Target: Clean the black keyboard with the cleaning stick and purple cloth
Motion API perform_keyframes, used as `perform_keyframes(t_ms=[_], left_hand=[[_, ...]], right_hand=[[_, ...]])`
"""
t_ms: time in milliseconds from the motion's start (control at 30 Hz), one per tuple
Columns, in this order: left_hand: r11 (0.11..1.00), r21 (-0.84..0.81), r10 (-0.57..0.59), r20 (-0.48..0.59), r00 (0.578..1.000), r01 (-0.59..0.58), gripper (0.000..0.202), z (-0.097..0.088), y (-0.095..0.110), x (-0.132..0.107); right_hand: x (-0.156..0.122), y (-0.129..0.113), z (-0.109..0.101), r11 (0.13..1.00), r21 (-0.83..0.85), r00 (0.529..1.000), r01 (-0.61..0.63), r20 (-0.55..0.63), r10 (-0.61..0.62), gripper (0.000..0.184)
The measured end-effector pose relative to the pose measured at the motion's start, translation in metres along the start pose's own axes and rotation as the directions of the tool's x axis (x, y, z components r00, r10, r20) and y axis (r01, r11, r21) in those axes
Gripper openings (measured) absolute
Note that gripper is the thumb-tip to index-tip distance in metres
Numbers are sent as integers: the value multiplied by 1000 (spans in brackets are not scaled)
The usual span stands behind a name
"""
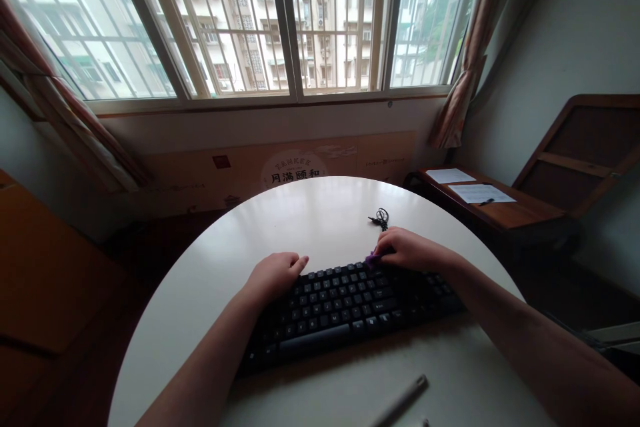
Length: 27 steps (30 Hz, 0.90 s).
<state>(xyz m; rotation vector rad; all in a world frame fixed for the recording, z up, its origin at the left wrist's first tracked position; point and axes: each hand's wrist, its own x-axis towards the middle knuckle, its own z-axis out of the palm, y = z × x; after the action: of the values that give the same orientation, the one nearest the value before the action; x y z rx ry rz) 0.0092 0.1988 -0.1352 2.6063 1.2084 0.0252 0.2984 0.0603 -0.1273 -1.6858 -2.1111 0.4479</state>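
Observation:
A black keyboard (335, 307) lies slightly angled on the white round table. My left hand (277, 275) rests at its upper left part, fingers curled and closed on the far edge, thumb pointing right. My right hand (405, 248) is closed in a pinch on a small crumpled purple cloth (373, 259), which touches the keyboard's top edge right of the middle. Most of the cloth is hidden under the fingers. Just beyond that hand, the bundled black cable (380, 219) lies on the table. My right hand and forearm cover some of the right-side keys.
On the white table (240, 227) near me lies a grey rod-like tool (403, 400), partly cut off by the frame. A wooden bench (525, 213) at the right holds paper sheets (483, 193) and a black pen (486, 201). Ahead is a barred window (295, 27) with curtains.

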Motion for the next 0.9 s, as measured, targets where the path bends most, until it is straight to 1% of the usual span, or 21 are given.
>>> perform_keyframes(t_ms=[133,233,333,400,500,600,667,800,900], left_hand=[[1000,-12,-10,0,1000,10,50,1,0,1],[1000,-15,-7,3,1000,7,50,1,-1,2],[1000,-4,-6,5,1000,6,49,1,-1,2],[1000,2,-7,3,1000,7,50,1,-1,1],[1000,3,-7,5,1000,7,50,0,1,0],[1000,1,-7,6,1000,7,49,-1,2,0],[1000,2,-9,7,1000,9,49,-1,2,-1],[1000,0,-3,4,1000,3,49,-1,1,0],[1000,-9,-1,-3,1000,1,49,0,0,0]], right_hand=[[1,-5,5,1000,-16,999,3,-37,-4,17],[3,-5,7,1000,0,1000,22,-22,-22,17],[3,1,5,1000,11,1000,16,7,-16,19],[3,7,3,999,37,1000,-3,31,2,20],[4,15,2,994,93,997,-65,56,60,28],[3,15,2,987,114,993,-109,55,103,33],[3,11,3,990,111,996,-85,48,80,31],[2,-1,4,996,86,999,15,30,-17,26],[2,-4,4,998,58,999,27,20,-29,24]])
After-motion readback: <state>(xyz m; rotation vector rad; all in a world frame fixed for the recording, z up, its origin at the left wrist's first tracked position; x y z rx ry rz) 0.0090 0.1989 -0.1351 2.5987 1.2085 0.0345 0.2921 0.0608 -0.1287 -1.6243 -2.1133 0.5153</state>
